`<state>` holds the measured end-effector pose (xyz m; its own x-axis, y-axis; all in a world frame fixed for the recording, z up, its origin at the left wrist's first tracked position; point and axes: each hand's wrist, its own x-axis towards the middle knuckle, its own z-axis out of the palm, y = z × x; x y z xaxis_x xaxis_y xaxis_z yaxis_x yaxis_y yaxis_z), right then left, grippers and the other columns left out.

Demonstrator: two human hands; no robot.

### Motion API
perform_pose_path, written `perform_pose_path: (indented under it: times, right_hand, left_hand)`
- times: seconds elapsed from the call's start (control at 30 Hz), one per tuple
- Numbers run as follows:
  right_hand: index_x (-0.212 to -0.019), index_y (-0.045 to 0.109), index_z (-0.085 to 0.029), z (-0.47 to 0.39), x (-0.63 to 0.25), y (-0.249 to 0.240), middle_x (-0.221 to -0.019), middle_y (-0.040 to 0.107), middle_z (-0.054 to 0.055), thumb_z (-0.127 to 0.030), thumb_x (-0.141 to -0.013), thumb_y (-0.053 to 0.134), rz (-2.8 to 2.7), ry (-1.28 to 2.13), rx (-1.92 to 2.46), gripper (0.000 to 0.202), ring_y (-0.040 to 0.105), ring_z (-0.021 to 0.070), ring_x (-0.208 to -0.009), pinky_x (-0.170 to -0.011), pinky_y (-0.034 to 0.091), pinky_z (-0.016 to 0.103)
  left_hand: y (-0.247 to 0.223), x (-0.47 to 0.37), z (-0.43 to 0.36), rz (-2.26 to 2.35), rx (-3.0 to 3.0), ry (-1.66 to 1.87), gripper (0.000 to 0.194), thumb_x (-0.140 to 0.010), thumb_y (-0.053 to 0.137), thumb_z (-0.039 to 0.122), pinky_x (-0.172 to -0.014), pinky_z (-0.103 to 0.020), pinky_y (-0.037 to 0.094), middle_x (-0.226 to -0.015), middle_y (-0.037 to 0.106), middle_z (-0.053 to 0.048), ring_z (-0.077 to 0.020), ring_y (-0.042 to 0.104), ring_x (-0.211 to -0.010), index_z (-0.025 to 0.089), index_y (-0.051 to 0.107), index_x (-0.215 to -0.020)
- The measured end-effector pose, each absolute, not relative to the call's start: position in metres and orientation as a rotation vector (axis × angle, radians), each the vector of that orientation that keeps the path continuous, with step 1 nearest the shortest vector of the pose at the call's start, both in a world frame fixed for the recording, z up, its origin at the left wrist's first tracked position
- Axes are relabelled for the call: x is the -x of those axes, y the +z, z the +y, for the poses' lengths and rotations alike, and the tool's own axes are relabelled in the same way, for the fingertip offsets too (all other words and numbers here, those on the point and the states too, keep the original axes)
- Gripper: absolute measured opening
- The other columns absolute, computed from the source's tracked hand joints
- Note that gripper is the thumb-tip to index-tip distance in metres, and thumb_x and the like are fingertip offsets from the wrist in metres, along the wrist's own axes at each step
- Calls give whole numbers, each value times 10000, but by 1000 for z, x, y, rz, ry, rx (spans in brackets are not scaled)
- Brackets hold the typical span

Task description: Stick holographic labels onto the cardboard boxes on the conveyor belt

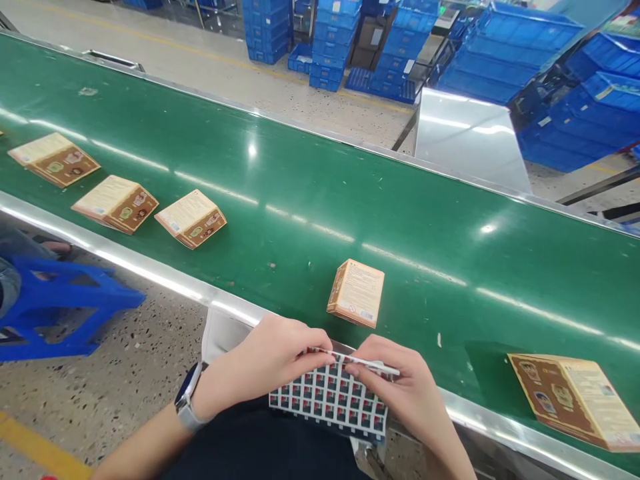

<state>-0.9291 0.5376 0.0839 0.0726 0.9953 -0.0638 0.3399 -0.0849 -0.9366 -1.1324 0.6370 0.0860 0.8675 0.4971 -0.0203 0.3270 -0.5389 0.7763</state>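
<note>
A green conveyor belt [300,190] ran across the whole view, sloping down from left to right. Stacks of blue plastic crates [510,50] rose beyond it, and a steel side table [465,150] jutted from its far side at the upper right. A blue plastic stool [65,310] stood at the far left, on the near side. The belt's near metal rail [145,268] separated the belt from the person's side.

The brown-and-cream printed carton at the right [575,400] lay on the belt, well apart from the hands. The white gridded sheet [325,400], its cells holding small dark-and-red pieces, was on the person's side, below and between both hands. Its long axis ran left to right, dipping slightly rightward. Neither hand was clearly nearer: the left hand [270,357] covered its far left part and the right hand [407,373] its far right corner. Three folded cartons [117,203] lay up the belt to the left; the near carton [361,290] sat just beyond the fingertips.

Both hands were narrowed, thumbs and fingers pinching a thin white strip [377,366]; whether it was the sheet's own edge could not be told. A wristwatch [189,403] circled the left wrist.
</note>
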Motion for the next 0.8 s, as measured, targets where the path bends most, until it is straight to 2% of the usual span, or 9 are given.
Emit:
perform_pose_path:
  times: [0.13, 0.37, 0.5, 0.57, 0.63, 0.73, 0.8]
  right_hand:
    - [-707, 769, -222, 541, 929, 87, -630, 698, 31, -440, -919, 697, -1447, 994, 1502, 313, 642, 161, -552, -513, 499, 218]
    - [-749, 785, -220, 542, 935, 82, -647, 690, 37, -482, -959, 639, -1519, 989, 1457, 366, 639, 165, -564, -522, 509, 236]
    - [-773, 783, -227, 538, 943, 77, -668, 695, 32, -393, -975, 630, -1508, 911, 1474, 303, 646, 165, -579, -529, 518, 240]
    - [-804, 776, -234, 533, 943, 76, -692, 707, 23, -331, -965, 643, -1506, 882, 1491, 230, 661, 164, -592, -539, 534, 235]
    - [-917, 761, -248, 527, 940, 77, -755, 730, 10, -270, -930, 688, -1506, 825, 1530, 77, 690, 166, -640, -587, 566, 230]
    - [-1067, 706, -271, 517, 932, 81, -898, 751, 11, -188, -904, 710, -1569, 601, 1570, 183, 721, 179, -782, -694, 597, 241]
    - [-1072, 693, -268, 512, 928, 84, -950, 754, 25, -138, -919, 672, -1677, 406, 1563, 202, 715, 190, -848, -741, 599, 271]
  left_hand:
    - [87, 1128, 628, 664, -2243, 308, 86, -920, 738, 264, -636, -240, 428, -811, 785, 14, -165, 726, -703, 182, 711, -915]
    - [88, 1134, 630, 678, -2271, 189, 137, -947, 706, 250, -564, -221, 381, -722, 766, 50, -124, 696, -608, 202, 718, -819]
    - [93, 1136, 635, 616, -2310, 120, 87, -966, 676, 275, -629, -234, 425, -848, 790, 25, -174, 738, -745, 212, 700, -910]
    - [93, 1136, 633, 603, -2301, 156, 104, -998, 622, 247, -625, -232, 421, -833, 778, 34, -160, 723, -712, 217, 680, -917]
    - [90, 1135, 631, 604, -2296, 189, 160, -1017, 580, 223, -593, -226, 401, -769, 750, 50, -136, 684, -633, 219, 660, -879]
    - [84, 1134, 630, 625, -2288, 197, 190, -1009, 581, 215, -557, -217, 382, -718, 720, 55, -124, 651, -588, 211, 631, -826]
    - [81, 1132, 631, 614, -2281, 197, 215, -1007, 572, 210, -548, -210, 381, -692, 703, 56, -120, 641, -574, 205, 611, -796]
